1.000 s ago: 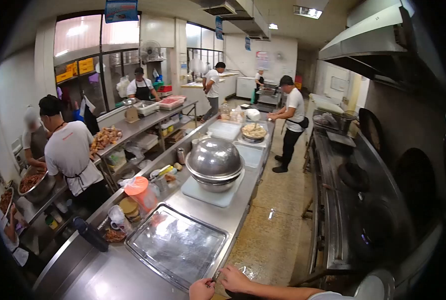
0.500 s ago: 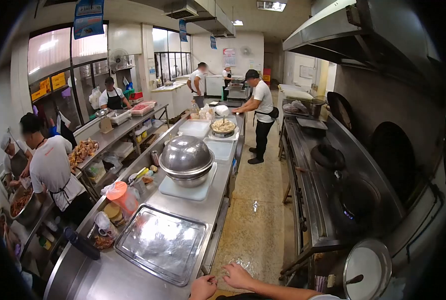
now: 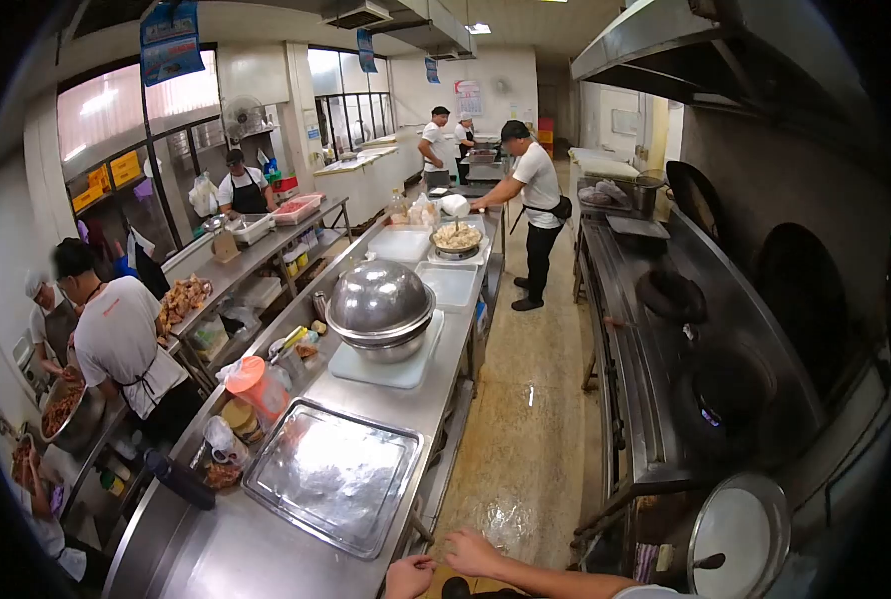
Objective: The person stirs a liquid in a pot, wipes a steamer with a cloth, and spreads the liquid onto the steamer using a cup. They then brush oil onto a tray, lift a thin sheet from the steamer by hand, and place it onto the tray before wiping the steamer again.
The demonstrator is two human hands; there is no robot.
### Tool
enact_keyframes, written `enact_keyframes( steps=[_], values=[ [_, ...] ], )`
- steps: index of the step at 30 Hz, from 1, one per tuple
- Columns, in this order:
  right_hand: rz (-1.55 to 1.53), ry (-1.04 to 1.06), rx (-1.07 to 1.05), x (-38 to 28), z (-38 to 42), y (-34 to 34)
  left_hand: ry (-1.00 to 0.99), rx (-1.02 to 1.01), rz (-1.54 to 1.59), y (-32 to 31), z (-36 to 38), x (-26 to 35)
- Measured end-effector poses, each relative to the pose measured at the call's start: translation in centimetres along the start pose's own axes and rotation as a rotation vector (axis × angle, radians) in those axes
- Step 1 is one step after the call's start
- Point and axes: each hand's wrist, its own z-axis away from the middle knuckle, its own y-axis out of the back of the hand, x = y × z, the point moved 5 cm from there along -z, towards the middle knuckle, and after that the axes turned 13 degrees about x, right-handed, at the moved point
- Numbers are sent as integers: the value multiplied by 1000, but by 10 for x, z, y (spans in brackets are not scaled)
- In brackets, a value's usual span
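My left hand (image 3: 410,576) is at the bottom edge of the head view, beside the near right edge of the steel table (image 3: 196,561). Its fingers are curled in, and whatever may be in them is too small to make out. Just right of it, my right hand (image 3: 473,555) reaches in from the right over the floor, with fingers bent and drawn together towards the left hand. The two hands are close but apart. A shiny rectangular metal tray (image 3: 333,477) lies on the table nearest to them.
A domed metal bowl (image 3: 380,304) sits on a white board farther along the table. The stove counter (image 3: 655,429) runs along the right, and a large round pot (image 3: 740,539) stands at lower right. A co-worker (image 3: 537,190) stands in the aisle; several others work at left and back.
The view has shifted slightly, so the table and stove sit a little farther right. My hands stay close together at the bottom. A co-worker at the back has turned.
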Motion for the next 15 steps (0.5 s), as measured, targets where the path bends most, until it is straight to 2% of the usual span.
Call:
enact_keyframes(
  steps=[3,7,8,11,15],
  values=[
    [-24,63,-45,-4,-6,-23,123,68,256,-12,-16,-82],
    [21,86,-141,-19,-29,-32,242,274,261,37,-7,-107],
    [34,96,-160,-19,-37,-36,114,323,129,43,-13,-120],
    [60,109,-207,-33,-52,-42,394,241,331,35,-27,-163],
    [56,170,-186,-51,-60,-49,479,155,455,35,-36,-166]
  ],
)
